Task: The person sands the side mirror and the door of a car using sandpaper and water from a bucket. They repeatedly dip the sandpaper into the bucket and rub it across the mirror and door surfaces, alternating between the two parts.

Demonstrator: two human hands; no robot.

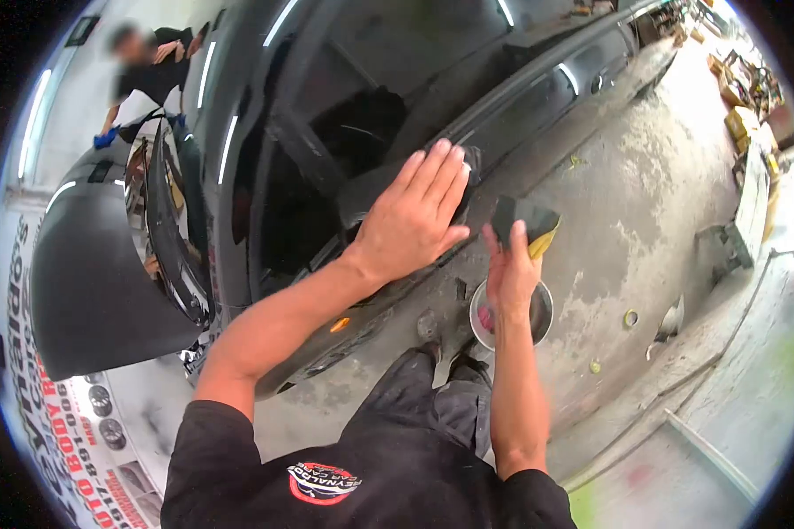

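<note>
My left hand [410, 216] lies flat with its fingers stretched out on the dark side mirror [370, 189] of a black car [291, 88]. Between the thumb and fingers of my right hand [513, 273] is a dark sanding pad [519, 220] with a yellow edge or layer on its lower right side. The pad is held away from the car, above a round bucket [545, 333]. Something pink shows inside the bucket, partly hidden by my right hand and forearm.
Another person [154, 75] with blue gloves leans over the car's far side at the upper left. The black hood [106, 264] stands raised. Boxes and parts [750, 106] line the right wall. A tape roll [630, 318] lies on the concrete floor [617, 256].
</note>
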